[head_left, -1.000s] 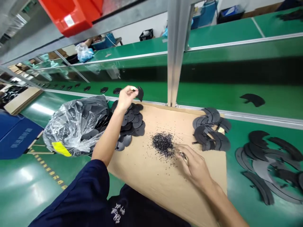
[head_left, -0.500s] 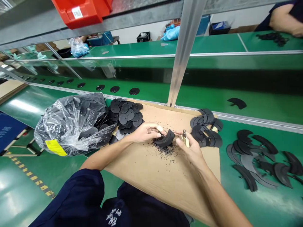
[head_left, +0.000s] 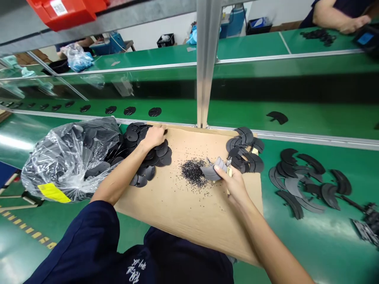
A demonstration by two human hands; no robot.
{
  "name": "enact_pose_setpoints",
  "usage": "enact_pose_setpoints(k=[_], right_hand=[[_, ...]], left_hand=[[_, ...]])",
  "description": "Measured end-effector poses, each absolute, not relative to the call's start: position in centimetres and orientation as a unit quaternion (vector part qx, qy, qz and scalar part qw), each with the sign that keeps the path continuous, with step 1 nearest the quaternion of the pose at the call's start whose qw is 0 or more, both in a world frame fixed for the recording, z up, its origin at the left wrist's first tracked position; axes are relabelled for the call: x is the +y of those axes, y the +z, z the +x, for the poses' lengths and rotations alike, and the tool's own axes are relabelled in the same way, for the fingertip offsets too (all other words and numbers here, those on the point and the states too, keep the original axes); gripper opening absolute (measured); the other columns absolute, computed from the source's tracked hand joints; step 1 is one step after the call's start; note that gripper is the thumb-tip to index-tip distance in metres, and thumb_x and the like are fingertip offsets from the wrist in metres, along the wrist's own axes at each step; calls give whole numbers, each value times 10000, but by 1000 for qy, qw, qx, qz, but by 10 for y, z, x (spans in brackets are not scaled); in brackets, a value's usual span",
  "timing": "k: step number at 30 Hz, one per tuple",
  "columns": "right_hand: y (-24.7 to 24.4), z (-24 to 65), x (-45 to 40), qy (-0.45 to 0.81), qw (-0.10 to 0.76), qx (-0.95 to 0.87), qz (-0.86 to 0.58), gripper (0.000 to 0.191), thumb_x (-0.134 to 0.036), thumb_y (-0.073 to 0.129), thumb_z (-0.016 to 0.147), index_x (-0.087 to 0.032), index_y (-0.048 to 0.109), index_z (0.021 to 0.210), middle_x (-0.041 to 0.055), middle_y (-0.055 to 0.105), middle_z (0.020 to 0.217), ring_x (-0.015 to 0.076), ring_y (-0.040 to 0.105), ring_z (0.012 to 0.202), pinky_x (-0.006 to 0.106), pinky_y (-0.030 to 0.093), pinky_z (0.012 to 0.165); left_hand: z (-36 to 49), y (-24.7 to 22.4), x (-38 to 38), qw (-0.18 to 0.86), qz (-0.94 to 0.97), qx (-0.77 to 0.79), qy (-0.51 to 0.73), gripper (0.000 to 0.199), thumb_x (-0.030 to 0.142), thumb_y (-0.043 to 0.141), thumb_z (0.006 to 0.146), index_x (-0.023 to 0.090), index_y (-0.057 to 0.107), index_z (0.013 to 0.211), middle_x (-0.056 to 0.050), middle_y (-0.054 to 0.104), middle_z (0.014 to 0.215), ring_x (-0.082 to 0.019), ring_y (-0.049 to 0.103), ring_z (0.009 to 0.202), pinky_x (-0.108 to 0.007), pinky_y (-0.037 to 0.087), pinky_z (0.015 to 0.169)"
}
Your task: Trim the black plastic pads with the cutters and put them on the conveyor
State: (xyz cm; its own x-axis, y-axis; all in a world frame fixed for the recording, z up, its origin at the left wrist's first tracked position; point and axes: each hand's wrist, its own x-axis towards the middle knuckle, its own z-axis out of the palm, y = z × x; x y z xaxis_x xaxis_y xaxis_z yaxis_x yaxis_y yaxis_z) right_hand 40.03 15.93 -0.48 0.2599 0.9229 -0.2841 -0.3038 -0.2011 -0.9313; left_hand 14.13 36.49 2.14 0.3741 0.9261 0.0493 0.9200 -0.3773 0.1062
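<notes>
My left hand (head_left: 156,136) is on the upper part of the pile of black round discs (head_left: 150,172), its fingertips hidden among them. In my right hand (head_left: 233,179) are a dark grey curved piece (head_left: 211,172), pinched between thumb and fingers, and a small metal tool, partly hidden by the palm. The curved piece hangs over the right edge of a heap of tiny black parts (head_left: 192,172) on the cardboard sheet (head_left: 183,213). Stacked black curved pieces (head_left: 244,152) lie just beyond my right hand.
A clear bag of black discs (head_left: 71,157) is at the left. Loose curved pieces (head_left: 296,181) lie on the green table at the right. A metal post (head_left: 205,67) rises behind the cardboard. Disc assemblies sit along the belt (head_left: 177,114). A person's hand (head_left: 353,24) shows at top right.
My left hand has left the curved piece and moved up and left to the disc pile. My right hand still has the curved piece, now turned. The view has shifted right.
</notes>
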Motion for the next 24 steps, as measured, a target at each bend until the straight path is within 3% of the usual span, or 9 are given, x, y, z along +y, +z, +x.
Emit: enact_pose_setpoints(k=[4, 8, 11, 13, 15, 20, 24], right_hand=[[-5, 400, 155, 580, 556, -239, -546, 469, -486, 918, 598, -203, 725, 918, 57, 782, 959, 229, 740, 835, 342, 623, 697], [-4, 399, 151, 563, 564, -263, -544, 461, -494, 890, 639, -201, 739, 962, 58, 786, 1009, 237, 732, 936, 377, 607, 848], [-4, 397, 149, 544, 558, -288, -556, 450, -526, 857, 678, -194, 750, 964, 56, 787, 1009, 242, 721, 952, 414, 586, 909], [-4, 395, 148, 539, 548, -294, -568, 452, -541, 851, 682, -190, 755, 950, 53, 788, 994, 235, 716, 921, 415, 582, 905], [-4, 393, 147, 541, 538, -305, -570, 479, -557, 843, 691, -192, 761, 990, 53, 786, 1025, 230, 710, 920, 409, 577, 906], [-2, 388, 145, 525, 525, -362, -563, 527, -608, 831, 698, -200, 761, 1024, 49, 777, 1014, 237, 694, 920, 388, 576, 859], [0, 387, 143, 496, 518, -394, -574, 439, -595, 803, 749, -193, 744, 914, 33, 745, 873, 199, 650, 789, 336, 561, 739]], left_hand=[[142, 26, 371, 2, 817, 576, 33, 257, 120, 459, 893, 124, 656, 1057, -212, 704, 1072, -383, 665, 1093, -507, 520, 963], [150, 34, 345, 22, 828, 535, 166, 289, 192, 387, 979, 153, 635, 1122, -172, 703, 1146, -332, 656, 1125, -473, 512, 1006], [164, 33, 304, 177, 820, 452, 302, 274, 317, 499, 998, 180, 583, 1219, -106, 719, 1120, -230, 695, 988, -354, 574, 896], [177, 28, 273, 300, 812, 379, 328, 313, 369, 568, 988, 187, 572, 1244, -84, 724, 1081, -184, 700, 918, -288, 590, 795], [191, 22, 247, 357, 817, 316, 325, 298, 371, 590, 990, 190, 607, 1227, -74, 721, 1044, -155, 686, 859, -257, 578, 726], [211, 7, 225, 325, 842, 276, 332, 299, 325, 588, 1006, 178, 648, 1259, -42, 676, 919, -121, 595, 720, -253, 535, 674], [210, -3, 218, 338, 819, 321, 335, 315, 334, 582, 1009, 174, 637, 1274, -69, 703, 1019, -158, 656, 871, -291, 566, 787]])
